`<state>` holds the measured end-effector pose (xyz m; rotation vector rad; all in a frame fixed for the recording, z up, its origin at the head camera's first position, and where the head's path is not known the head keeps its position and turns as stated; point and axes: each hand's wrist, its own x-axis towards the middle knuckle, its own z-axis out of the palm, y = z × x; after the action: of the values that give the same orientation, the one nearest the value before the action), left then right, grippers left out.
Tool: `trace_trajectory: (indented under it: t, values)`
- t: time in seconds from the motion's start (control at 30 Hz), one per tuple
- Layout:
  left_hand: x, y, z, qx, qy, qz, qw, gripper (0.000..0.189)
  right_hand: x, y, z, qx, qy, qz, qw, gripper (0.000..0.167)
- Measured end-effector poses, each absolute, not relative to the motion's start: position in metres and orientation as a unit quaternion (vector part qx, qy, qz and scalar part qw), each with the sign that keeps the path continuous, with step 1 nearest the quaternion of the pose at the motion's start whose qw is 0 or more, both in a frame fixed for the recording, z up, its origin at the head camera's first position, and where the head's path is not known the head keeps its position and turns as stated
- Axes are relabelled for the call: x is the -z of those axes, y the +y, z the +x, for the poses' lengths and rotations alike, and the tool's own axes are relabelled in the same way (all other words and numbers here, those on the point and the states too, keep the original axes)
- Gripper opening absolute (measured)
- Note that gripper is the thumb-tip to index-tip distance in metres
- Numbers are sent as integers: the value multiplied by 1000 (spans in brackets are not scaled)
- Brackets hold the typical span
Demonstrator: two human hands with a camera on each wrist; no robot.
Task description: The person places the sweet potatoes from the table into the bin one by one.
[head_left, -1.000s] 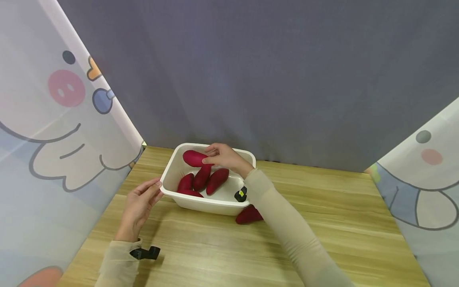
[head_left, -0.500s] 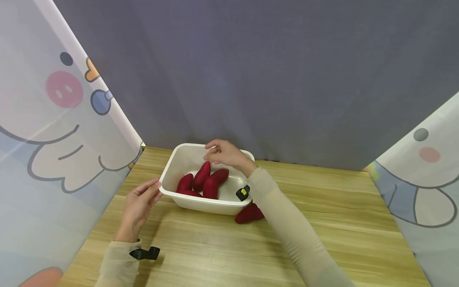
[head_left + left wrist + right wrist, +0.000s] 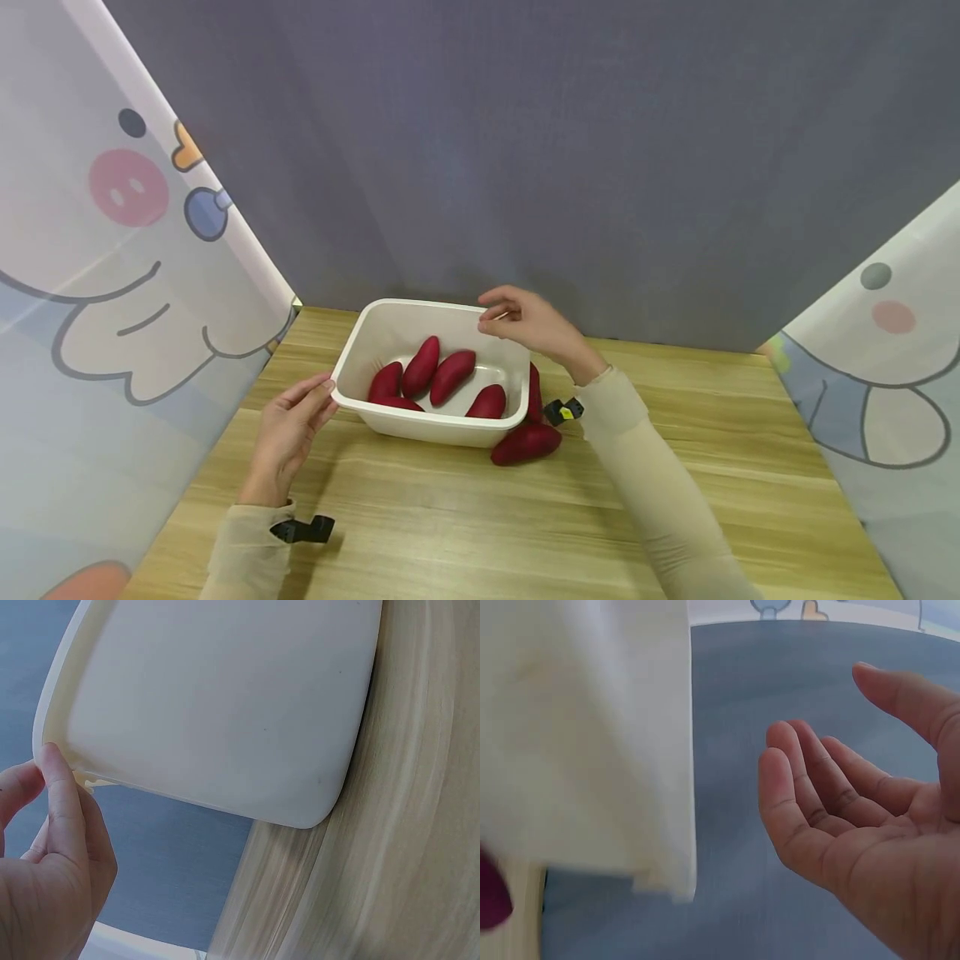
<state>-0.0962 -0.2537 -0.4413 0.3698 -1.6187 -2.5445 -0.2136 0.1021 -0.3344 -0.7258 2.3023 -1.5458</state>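
Observation:
A white plastic basin (image 3: 431, 429) stands on the table with several dark red sweet potatoes (image 3: 452, 377) lying in it. At its left corner my left hand (image 3: 295, 429) pinches the rim between thumb and fingers; the left wrist view shows that hand (image 3: 64, 847) at the rim too. My right hand (image 3: 536, 325) hovers over the back right corner of the basin, holding nothing. In the right wrist view its fingers (image 3: 791, 799) are loosely bent, apart from the basin wall (image 3: 652, 750).
Outside the basin, a sweet potato (image 3: 527, 444) lies by its front right corner, and another (image 3: 535, 393) lies along its right side, partly hidden. Behind the wooden table (image 3: 465, 517) hangs a grey curtain (image 3: 525, 167).
My right hand has let go of a sweet potato, which dropped into the basin and now lies near its front right. The hand then moved right. My left hand stays at the rim.

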Motion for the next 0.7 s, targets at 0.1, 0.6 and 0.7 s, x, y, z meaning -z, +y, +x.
trace_trajectory:
  t: [0.1, 0.6, 0.7]
  values:
    - [441, -253, -96, 834, -535, 127, 51, 12, 341, 123, -205, 539, 799, -238, 120, 45]
    - [441, -254, -97, 827, -543, 139, 47, 12, 432, 202, -155, 512, 827, -209, 100, 37]
    - [442, -254, -97, 827, -542, 139, 48, 12, 449, 209, -148, 521, 822, -196, 121, 38]
